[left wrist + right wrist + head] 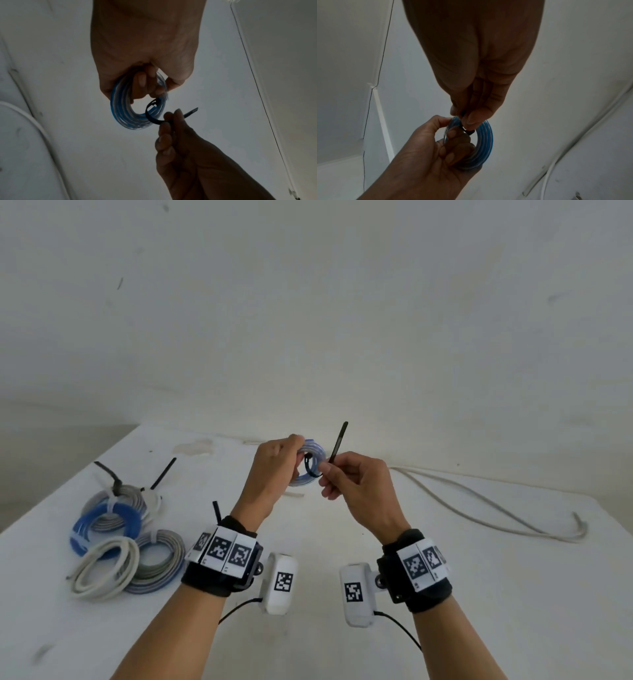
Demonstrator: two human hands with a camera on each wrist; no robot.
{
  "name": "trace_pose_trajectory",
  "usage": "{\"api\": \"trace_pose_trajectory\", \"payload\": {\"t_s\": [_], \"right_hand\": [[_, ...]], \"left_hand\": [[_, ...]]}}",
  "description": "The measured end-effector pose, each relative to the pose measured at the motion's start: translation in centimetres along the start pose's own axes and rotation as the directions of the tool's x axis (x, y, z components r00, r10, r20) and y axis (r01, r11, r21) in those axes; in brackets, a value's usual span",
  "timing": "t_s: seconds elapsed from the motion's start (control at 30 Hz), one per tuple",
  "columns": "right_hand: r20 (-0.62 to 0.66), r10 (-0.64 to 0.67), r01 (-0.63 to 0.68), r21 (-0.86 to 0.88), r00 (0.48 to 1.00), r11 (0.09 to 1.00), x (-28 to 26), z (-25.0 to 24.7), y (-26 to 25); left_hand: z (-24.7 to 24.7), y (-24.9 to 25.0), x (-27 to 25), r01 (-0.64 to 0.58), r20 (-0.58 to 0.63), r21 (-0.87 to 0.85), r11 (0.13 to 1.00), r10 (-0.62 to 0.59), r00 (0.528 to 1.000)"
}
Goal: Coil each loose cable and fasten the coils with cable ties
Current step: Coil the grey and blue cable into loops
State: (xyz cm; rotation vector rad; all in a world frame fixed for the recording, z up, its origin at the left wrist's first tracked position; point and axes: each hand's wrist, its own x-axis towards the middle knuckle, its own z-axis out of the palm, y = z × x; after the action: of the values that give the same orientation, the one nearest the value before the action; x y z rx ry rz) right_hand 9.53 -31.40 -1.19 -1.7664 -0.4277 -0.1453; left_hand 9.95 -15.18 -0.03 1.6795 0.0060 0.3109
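Note:
My left hand (274, 470) holds a small blue-and-white cable coil (317, 453) above the white table (342, 559), fingers curled through its ring. A black cable tie (337, 445) loops around the coil's right side, and my right hand (352, 484) pinches its tail, whose free end points up. In the left wrist view the coil (123, 116) hangs from the left hand (145, 83), with the tie (151, 117) looped loosely and the right hand (169, 121) pinching it. In the right wrist view the right hand (467, 116) pinches the tie (468, 132) at the coil (485, 140), beside the left hand (443, 142).
Several tied coils (120, 535), blue, grey and white, lie at the table's left, some with black tie tails sticking up. A loose whitish cable (479, 505) snakes across the table's right side. A white wall stands behind the table.

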Motion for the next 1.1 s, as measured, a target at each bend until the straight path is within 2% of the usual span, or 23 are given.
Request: {"api": "trace_pose_trajectory", "payload": {"t_s": [0.13, 0.23, 0.4, 0.57, 0.67, 0.77, 0.8, 0.9, 1.0, 1.1], "right_hand": [[-0.02, 0.001, -0.002, -0.024, 1.0, 1.0, 0.3, 1.1, 1.3], [-0.085, -0.056, 0.056, -0.007, 0.995, 0.998, 0.3, 1.8, 1.5], [-0.166, -0.104, 0.118, 0.079, 0.981, 0.99, -0.4, 2.4, 1.2], [-0.16, -0.148, 0.162, 0.082, 0.976, 0.983, -0.9, 3.0, 1.2], [-0.142, -0.131, 0.143, 0.08, 0.981, 0.986, -1.0, 2.9, 0.9], [-0.195, -0.18, 0.189, 0.028, 0.964, 0.982, -1.1, 2.6, 0.1], [-0.206, -0.176, 0.195, 0.077, 0.963, 0.978, -1.0, 2.4, -0.2], [-0.152, -0.158, 0.187, 0.198, 0.976, 0.962, -0.9, 1.5, -0.7], [-0.088, -0.147, 0.155, 0.098, 0.985, 0.983, -0.9, 1.0, -0.3], [0.017, -0.215, 0.215, 0.025, 0.976, 0.976, -1.1, 1.0, -0.3]], "left_hand": [[-0.7, -1.4, 0.2, -0.115, 0.042, 0.127, 0.985, 0.11, 0.993], [-0.8, -1.8, 0.2, -0.161, 0.095, 0.173, 0.972, 0.147, 0.985], [-0.6, -2.0, 0.4, -0.159, 0.094, 0.178, 0.971, 0.144, 0.985], [-0.5, -1.9, 0.6, -0.099, 0.058, 0.098, 0.99, 0.094, 0.994], [-0.8, -1.6, 0.3, -0.172, 0.059, 0.079, 0.982, 0.168, 0.984], [-1.0, -1.3, 0.2, -0.25, 0.08, 0.054, 0.967, 0.245, 0.966], [-1.1, -1.3, 0.1, -0.27, 0.098, 0.06, 0.961, 0.263, 0.96], [-1.1, -1.3, 0.0, -0.288, 0.104, 0.069, 0.955, 0.28, 0.954], [-1.1, -1.4, 0.2, -0.232, 0.052, 0.005, 0.973, 0.232, 0.971], [-1.2, -1.4, 0.3, -0.192, 0.038, -0.059, 0.98, 0.194, 0.98]]}}
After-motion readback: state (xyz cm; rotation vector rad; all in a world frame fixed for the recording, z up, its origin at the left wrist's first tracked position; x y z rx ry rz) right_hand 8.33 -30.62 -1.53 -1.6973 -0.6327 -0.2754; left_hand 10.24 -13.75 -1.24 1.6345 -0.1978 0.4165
